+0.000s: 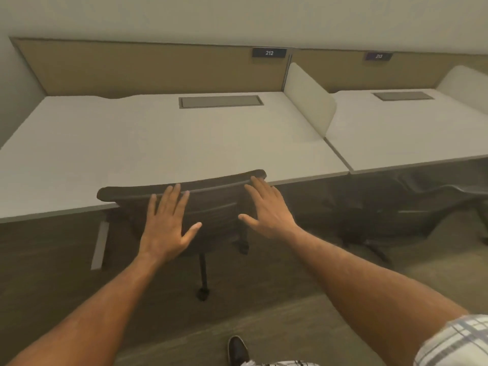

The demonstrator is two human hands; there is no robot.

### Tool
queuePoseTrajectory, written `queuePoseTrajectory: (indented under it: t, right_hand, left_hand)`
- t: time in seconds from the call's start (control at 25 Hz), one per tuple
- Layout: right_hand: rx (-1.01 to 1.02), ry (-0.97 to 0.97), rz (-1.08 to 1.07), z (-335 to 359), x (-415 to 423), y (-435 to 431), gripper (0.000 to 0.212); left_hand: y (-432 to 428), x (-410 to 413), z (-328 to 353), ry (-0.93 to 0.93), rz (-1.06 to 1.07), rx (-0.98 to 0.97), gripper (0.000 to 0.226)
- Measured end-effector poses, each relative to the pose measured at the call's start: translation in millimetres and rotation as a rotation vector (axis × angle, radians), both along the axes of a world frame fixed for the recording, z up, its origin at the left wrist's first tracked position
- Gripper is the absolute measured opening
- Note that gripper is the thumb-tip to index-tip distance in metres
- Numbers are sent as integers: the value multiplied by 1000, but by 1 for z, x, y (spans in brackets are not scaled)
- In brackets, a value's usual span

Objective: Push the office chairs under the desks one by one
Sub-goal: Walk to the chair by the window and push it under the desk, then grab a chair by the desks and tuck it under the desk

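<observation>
A dark mesh office chair [214, 207] stands at the front edge of the white desk [158, 143] labelled 212, its seat tucked beneath the top and its backrest against the edge. My left hand [166, 223] lies flat with fingers spread on the left part of the backrest. My right hand [266, 207] is spread flat on the right part, fingertips at the top rim. Neither hand grips anything. A second dark chair [390, 207] sits under the neighbouring desk [409, 128] labelled 213 on the right.
A white divider panel [309, 101] separates the two desks, and a tan partition [148, 67] runs behind them. Each desk has a grey cable hatch [220, 101]. A grey desk leg [100, 244] stands left of the chair. My black shoe [237, 350] is on the carpet.
</observation>
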State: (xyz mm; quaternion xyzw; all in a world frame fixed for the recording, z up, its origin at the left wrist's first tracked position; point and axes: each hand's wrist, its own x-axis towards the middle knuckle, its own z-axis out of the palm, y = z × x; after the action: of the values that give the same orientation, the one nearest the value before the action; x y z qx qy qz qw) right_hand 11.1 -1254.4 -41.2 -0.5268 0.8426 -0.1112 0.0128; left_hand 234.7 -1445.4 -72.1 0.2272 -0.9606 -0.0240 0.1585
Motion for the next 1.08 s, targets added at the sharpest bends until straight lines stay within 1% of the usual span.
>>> queuePoseTrajectory:
  t: [0.08, 0.24, 0.4, 0.56, 0.72, 0.84, 0.92, 1.08]
  right_hand:
    - [34, -18, -72, -14, 12, 43, 86]
    - [181, -26, -234, -46, 18, 148, 91]
    - [139, -60, -372, -65, 12, 244, 96]
    - [105, -102, -489, -78, -5, 338, 103]
    - [112, -121, -561, -92, -40, 449, 107]
    - [118, -132, -611, -92, -76, 530, 107]
    - [119, -133, -649, -83, -101, 576, 104]
    - [88, -90, -671, -57, -149, 621, 104]
  left_hand:
    - [27, -9, -17, -34, -79, 11, 88]
    - [91, -38, -39, -210, -185, 21, 94]
    - [158, -73, -41, -278, -304, 30, 97]
    - [235, -114, -41, -277, -354, 41, 98]
    - [342, -168, -54, -360, -415, 43, 103]
    - [421, -216, -56, -365, -454, 15, 107]
    - [469, -250, -46, -340, -476, 29, 106]
    - [519, -310, -17, -256, -537, 22, 103]
